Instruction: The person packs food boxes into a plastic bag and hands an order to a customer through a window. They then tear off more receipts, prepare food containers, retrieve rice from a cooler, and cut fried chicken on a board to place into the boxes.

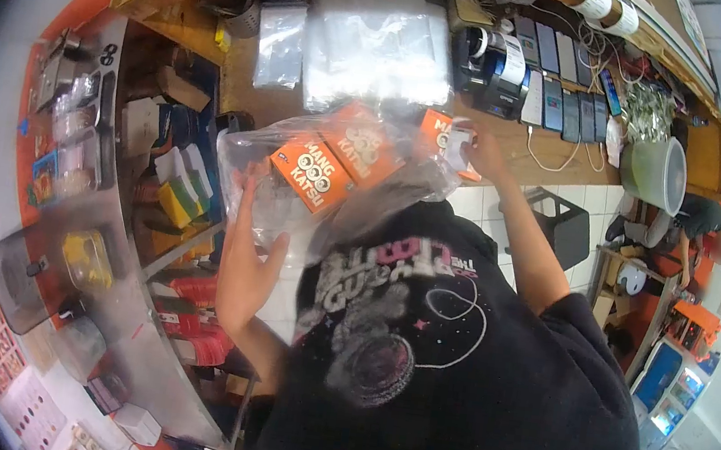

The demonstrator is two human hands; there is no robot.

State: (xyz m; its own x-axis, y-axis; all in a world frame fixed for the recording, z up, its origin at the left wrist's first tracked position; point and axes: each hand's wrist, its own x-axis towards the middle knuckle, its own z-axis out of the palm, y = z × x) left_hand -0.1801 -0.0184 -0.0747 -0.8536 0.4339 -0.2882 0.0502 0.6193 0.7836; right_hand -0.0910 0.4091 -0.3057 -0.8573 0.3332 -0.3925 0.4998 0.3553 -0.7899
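A clear plastic bag bulges in front of my chest with orange boxes inside, printed "MANG KATSU" in white. My left hand is against the bag's left side, fingers stretched upward and thumb apart. At the bag's far right, another orange box with the same white print stands at the table edge. My right hand pinches a small white slip against the near right side of that box, covering part of its print.
Stacked clear plastic bags lie on the wooden table. A black label printer, several phones with cables and a pale bin stand to the right. A metal counter runs along the left; a person is at far right.
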